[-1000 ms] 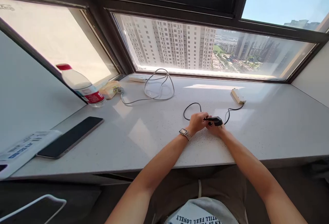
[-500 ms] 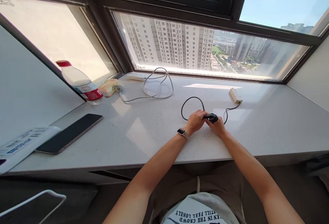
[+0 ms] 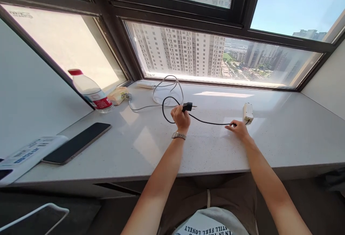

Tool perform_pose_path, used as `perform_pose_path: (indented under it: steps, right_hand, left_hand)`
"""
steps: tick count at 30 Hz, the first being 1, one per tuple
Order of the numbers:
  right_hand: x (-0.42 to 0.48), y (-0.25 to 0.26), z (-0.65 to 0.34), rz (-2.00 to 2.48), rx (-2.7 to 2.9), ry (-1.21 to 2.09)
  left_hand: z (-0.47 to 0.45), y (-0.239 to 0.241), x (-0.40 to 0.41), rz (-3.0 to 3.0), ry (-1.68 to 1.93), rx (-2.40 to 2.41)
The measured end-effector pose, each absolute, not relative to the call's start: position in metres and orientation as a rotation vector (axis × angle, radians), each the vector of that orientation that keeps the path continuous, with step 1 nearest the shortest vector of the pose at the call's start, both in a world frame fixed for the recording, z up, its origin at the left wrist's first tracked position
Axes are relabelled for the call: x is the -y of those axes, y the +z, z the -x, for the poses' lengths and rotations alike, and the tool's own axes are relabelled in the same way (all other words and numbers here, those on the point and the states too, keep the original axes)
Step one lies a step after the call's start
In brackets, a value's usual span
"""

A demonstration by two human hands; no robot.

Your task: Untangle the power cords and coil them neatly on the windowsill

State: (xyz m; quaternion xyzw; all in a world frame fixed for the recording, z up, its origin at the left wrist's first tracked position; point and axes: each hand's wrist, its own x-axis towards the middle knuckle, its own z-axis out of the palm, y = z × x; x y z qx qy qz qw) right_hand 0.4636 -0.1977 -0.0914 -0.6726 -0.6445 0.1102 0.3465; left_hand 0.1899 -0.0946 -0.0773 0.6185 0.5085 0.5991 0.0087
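My left hand is closed round a black cable just behind its black plug, whose metal prongs point right, lifted a little above the white sill. The black cable loops left of that hand, then runs right along the sill to a small white adapter box. My right hand rests on the sill with its fingertips pinching the cable just left of the box. A watch sits on my left wrist.
A white power strip with a coiled white cord lies by the window. At the left stand a red-capped bottle and a yellowish packet; a dark phone and a white remote lie nearer. The sill's front edge is close.
My hands were together on the plug at the middle of the sill. They have drawn apart: the left carried the plug up and left, the right slid along the cable toward the adapter box.
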Motion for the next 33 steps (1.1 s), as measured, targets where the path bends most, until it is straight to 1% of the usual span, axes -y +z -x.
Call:
perform_pose_path:
  steps: [2, 4, 7, 12, 18, 24, 27, 33]
  right_hand:
    - [0.200, -0.093, -0.463, 1.605, 1.700, 0.423]
    - [0.200, -0.096, -0.453, 1.556, 1.689, 0.443]
    - [0.195, -0.099, -0.433, 1.593, 1.596, 0.353]
    - [0.191, -0.101, -0.419, 1.622, 1.224, 0.109]
    - [0.189, -0.101, -0.419, 1.506, 1.023, 0.007]
    - [0.189, -0.099, -0.421, 1.520, 0.905, -0.092]
    - [0.190, -0.101, -0.418, 1.493, 1.019, -0.094]
    - [0.193, -0.109, -0.411, 1.467, 1.523, 0.001]
  left_hand:
    - [-0.184, -0.079, 0.092, -1.863, 1.916, -1.594]
    - [-0.185, -0.081, 0.093, -1.868, 1.902, -1.534]
    - [-0.197, -0.084, 0.100, -1.945, 1.811, -1.372]
    - [-0.218, -0.085, 0.115, -1.987, 1.673, -1.130]
    - [-0.235, -0.090, 0.126, -1.967, 1.511, -1.003]
    - [-0.241, -0.087, 0.135, -1.849, 1.474, -0.923]
    - [-0.243, -0.086, 0.139, -1.792, 1.456, -0.872]
    - [-0.244, -0.078, 0.138, -1.523, 1.554, -0.802]
